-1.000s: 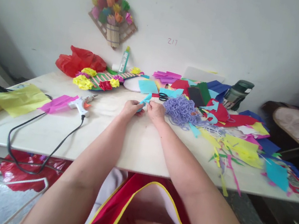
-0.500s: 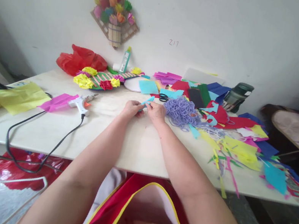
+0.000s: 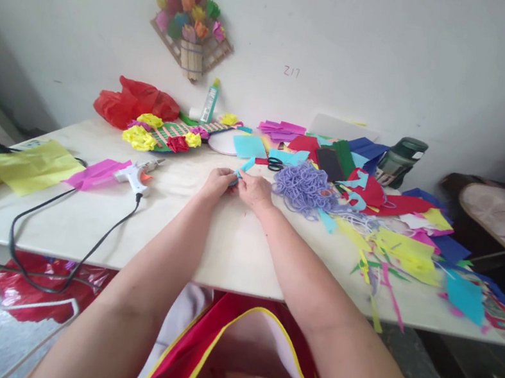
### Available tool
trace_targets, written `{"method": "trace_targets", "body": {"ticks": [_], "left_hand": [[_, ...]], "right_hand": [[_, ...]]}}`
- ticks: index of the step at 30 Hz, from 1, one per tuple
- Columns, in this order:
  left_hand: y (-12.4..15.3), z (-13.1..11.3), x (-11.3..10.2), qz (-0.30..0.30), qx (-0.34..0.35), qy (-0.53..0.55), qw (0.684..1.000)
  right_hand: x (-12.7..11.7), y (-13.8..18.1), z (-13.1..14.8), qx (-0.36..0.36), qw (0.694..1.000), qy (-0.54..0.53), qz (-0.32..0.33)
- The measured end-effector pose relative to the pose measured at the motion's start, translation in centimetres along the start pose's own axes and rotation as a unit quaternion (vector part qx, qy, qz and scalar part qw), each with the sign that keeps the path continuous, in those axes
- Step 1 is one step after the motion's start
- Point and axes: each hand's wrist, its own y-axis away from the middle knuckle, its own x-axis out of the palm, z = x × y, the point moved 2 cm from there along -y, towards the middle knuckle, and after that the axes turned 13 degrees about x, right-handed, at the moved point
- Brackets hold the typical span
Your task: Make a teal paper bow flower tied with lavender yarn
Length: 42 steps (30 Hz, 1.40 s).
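Observation:
Both hands meet over the middle of the white table (image 3: 241, 252). Between their fingertips is a narrow piece of light blue paper (image 3: 247, 165), its free end pointing up and away. My left hand (image 3: 219, 183) pinches the lower part, which the fingers partly hide. My right hand (image 3: 255, 190) closes its thumb and forefinger on the paper from the right side. Just beyond the right hand lie black-handled scissors (image 3: 275, 165) and a heap of purple yarn (image 3: 306, 187).
A white glue gun (image 3: 134, 177) with a black cord lies at left, beside pink paper (image 3: 99, 175) and yellow paper (image 3: 39, 166). A board with paper flowers (image 3: 171, 135) stands behind. Coloured scraps (image 3: 407, 255) and a dark bottle (image 3: 402, 162) occupy the right.
Both hands have shifted slightly left, staying together. The blue paper's free end now stands more upright, and the right fingers sit lower and closer to the left ones.

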Motion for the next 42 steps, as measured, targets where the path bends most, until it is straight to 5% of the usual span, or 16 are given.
{"method": "trace_targets", "body": {"ticks": [7,24,29,36,42], "left_hand": [[-0.5,0.5,-0.3,-0.041,-0.024,0.048,0.998],[0.0,-0.3,0.0,0.033,-0.02,0.039,0.998],[-0.1,-0.4,0.1,0.045,-0.014,0.055,0.997],[0.0,-0.6,0.6,0.063,-0.047,0.073,0.994],[0.1,-0.6,0.8,0.099,-0.037,0.055,0.993]], "right_hand": [[-0.3,0.3,0.2,-0.016,1.0,0.015,0.017],[-0.3,-0.6,-1.1,0.047,0.985,-0.164,0.029],[0.6,-1.7,-2.4,0.168,0.919,-0.356,-0.021],[1.8,-2.4,-2.6,0.186,0.778,-0.594,0.086],[1.8,-2.3,-2.4,0.211,0.768,-0.601,0.061]]}}
